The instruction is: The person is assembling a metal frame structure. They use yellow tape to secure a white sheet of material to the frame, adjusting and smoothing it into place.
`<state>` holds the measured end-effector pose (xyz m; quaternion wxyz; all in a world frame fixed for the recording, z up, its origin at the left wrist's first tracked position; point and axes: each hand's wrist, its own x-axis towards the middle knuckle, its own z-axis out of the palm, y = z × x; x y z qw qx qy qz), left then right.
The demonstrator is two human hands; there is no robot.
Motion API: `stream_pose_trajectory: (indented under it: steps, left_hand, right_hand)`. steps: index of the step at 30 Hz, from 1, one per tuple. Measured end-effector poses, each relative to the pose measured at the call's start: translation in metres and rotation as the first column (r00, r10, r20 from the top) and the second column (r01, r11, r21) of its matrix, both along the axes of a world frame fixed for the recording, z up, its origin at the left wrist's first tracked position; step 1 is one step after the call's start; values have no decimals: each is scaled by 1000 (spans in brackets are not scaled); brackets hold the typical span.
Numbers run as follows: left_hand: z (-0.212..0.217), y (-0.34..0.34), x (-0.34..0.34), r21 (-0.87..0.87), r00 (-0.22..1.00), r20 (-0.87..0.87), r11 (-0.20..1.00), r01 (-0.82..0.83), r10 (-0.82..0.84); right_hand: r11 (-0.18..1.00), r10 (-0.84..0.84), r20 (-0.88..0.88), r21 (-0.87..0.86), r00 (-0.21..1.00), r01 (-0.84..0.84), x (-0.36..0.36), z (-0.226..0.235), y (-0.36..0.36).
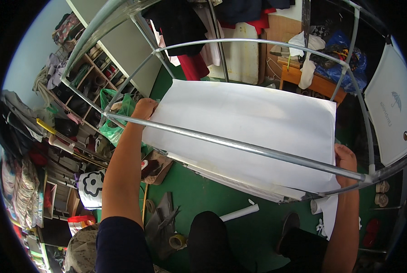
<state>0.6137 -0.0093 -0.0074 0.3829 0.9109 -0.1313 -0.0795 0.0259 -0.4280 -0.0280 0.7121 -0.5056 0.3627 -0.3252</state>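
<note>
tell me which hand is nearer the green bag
Left. The left hand appears just right of the green bag; the right hand is far off, at the right edge of the white sheet.

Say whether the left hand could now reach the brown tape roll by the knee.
Probably not: the left hand seems to hold the left edge of the white sheet, and the brown tape roll lies well below.

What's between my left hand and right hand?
In the head view, a white sheet spans left hand to right hand, a grey metal tube crossing in front.
</note>
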Motion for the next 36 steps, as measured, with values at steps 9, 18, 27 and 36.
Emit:
stream_pose_trajectory:
  steps: [9, 18, 27, 36]
  left_hand:
    - [-9, -3, 12, 142, 987, 96, 984, 111, -125]
    - [-2, 11, 34, 181, 972, 18, 957, 226, -233]
    - [22, -8, 20, 302, 990, -136, 950, 81, -42]
    - [1, 6, 26, 56, 968, -240, 996, -67, 79]
  right_hand:
    - [999, 21, -33, -27, 999, -22, -1, 1, -3]
    - [997, 76, 16, -11, 997, -76, 2, -14, -13]
    - [986, 140, -87, -83, 986, -147, -5, -25, -25]
    - [996, 74, -19, -52, 997, -75, 10, -26, -12]
